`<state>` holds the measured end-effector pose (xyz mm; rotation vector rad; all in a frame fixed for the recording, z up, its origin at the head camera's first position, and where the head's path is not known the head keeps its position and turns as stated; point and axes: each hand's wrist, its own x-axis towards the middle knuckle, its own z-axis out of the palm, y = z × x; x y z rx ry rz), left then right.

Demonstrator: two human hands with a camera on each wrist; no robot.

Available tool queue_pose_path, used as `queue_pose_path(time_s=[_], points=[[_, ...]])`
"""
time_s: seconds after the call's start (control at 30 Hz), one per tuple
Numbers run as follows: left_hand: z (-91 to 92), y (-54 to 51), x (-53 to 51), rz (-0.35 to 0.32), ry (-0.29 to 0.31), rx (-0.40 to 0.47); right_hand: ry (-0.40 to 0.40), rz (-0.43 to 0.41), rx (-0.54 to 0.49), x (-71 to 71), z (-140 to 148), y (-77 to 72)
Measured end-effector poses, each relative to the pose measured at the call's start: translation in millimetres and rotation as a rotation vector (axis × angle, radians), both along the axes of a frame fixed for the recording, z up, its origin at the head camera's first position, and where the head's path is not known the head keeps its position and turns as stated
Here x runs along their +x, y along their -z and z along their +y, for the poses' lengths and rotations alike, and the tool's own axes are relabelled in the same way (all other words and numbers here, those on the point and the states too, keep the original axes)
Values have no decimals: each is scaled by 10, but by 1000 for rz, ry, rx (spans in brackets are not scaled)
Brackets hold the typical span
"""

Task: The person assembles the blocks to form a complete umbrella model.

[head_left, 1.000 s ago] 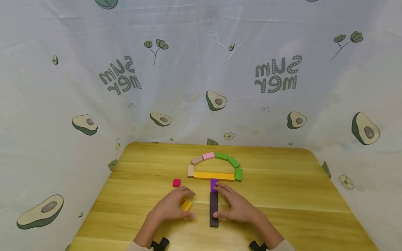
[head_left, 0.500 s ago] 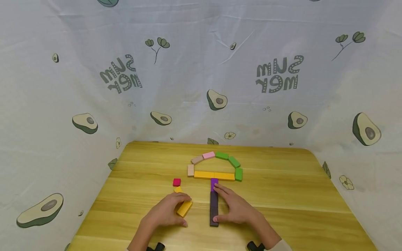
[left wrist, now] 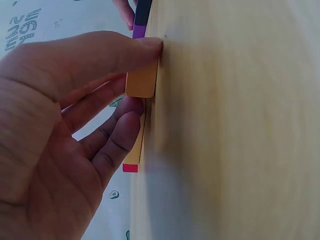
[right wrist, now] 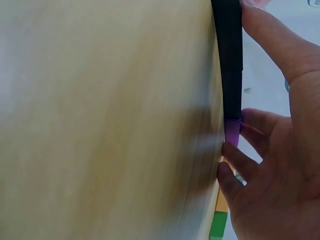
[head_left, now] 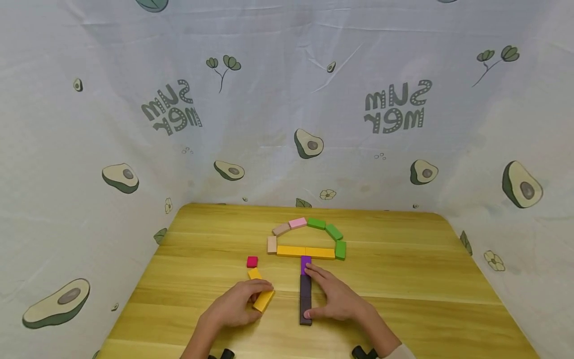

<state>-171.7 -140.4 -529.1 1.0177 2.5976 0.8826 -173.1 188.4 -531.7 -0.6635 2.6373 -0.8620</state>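
In the head view my left hand (head_left: 235,303) pinches a yellow block (head_left: 264,301) lying slanted on the table, index finger at its far end and thumb at its near end. The left wrist view shows the thumb against this yellow block (left wrist: 141,80). Just beyond lies another yellow block (head_left: 254,273), partly behind the hand, then a red block (head_left: 252,262). My right hand (head_left: 339,298) rests along a straight row, fingertips at the purple block (head_left: 306,262) and thumb on the nearer black block (head_left: 305,304). The right wrist view shows these fingers spread beside the purple block (right wrist: 232,131).
Beyond the row, two yellow blocks (head_left: 291,251) lie end to end. Over them curves an arch of tan (head_left: 272,245), pink (head_left: 298,223) and green blocks (head_left: 334,232). A patterned cloth (head_left: 269,109) hangs around the wooden table (head_left: 394,249).
My left hand has drawn back slightly toward the near left and closed its thumb and index finger on the yellow block. The right hand's index finger and thumb have barely moved.
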Motion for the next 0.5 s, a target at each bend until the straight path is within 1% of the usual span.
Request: queue_pose_path(time_s=[0.1,0.2,0.33,0.4,0.5], points=[[-3,18,-8,-12,-11,4,3,-11,2,3,-7,-9],[0,23,-10,-39,-21,5,5,-20,5,2,-13,-11],[25,22,1,-49,-26,8,5,-25,1,0,-16,-9],[51,22,13,-39,-36,11,6,-21,-4,1,-13,-6],[97,30,42,-3,-66,11,7,-16,-16,2,-7,0]])
